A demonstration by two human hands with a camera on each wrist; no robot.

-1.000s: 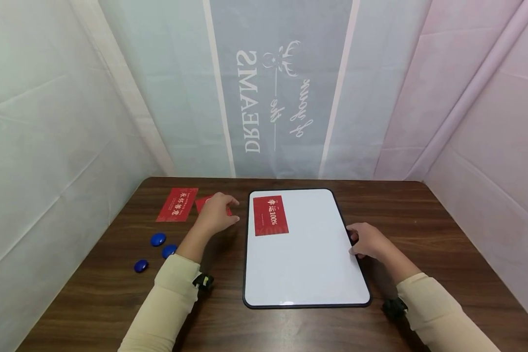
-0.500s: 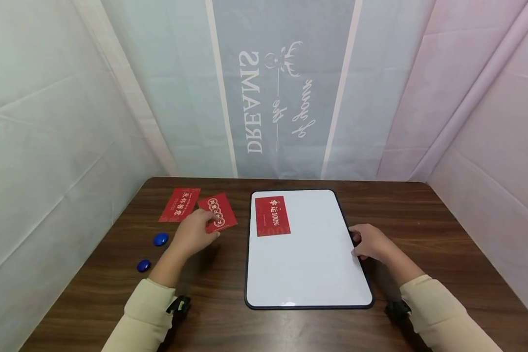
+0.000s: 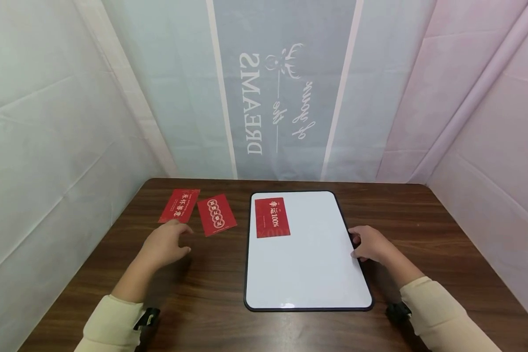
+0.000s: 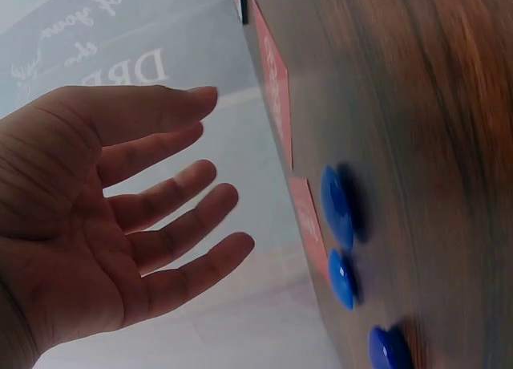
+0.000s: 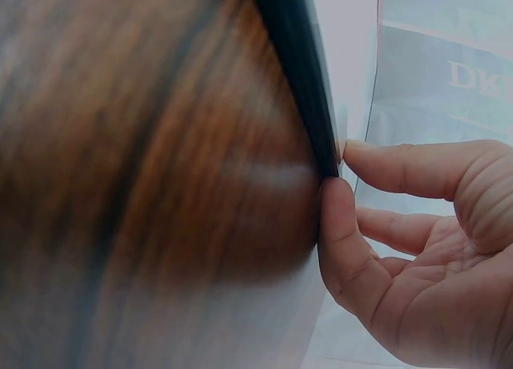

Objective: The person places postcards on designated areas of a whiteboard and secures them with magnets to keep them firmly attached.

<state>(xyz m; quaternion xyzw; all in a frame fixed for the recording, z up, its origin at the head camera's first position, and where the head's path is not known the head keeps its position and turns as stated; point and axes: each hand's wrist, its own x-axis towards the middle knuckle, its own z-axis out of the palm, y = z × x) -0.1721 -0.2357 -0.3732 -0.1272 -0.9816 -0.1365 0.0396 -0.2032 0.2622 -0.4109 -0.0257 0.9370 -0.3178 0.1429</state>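
Note:
My left hand (image 3: 163, 244) hovers over the left side of the table, fingers spread and loosely bent, holding nothing. Beneath it in the left wrist view lie three round blue button magnets (image 4: 338, 207); in the head view the hand and forearm hide them. On the right, my right hand (image 3: 371, 244) pinches the black-framed edge of a whiteboard (image 3: 308, 264) between thumb and fingers, as the right wrist view shows at the frame (image 5: 309, 80). A red card (image 3: 272, 217) with Chinese characters and "100%" lies on the board's upper left corner.
Two more red cards lie left of the board: one with ringed characters (image 3: 217, 215) and another farther left (image 3: 179, 205), partly behind the left hand. The wooden table (image 3: 211, 288) meets a printed curtain (image 3: 281, 161) at the back and pale fabric at both sides.
My left hand has moved left and toward me, from beside the whiteboard past the ringed-character card to over the magnets. The right hand keeps its grip; board and cards stay put.

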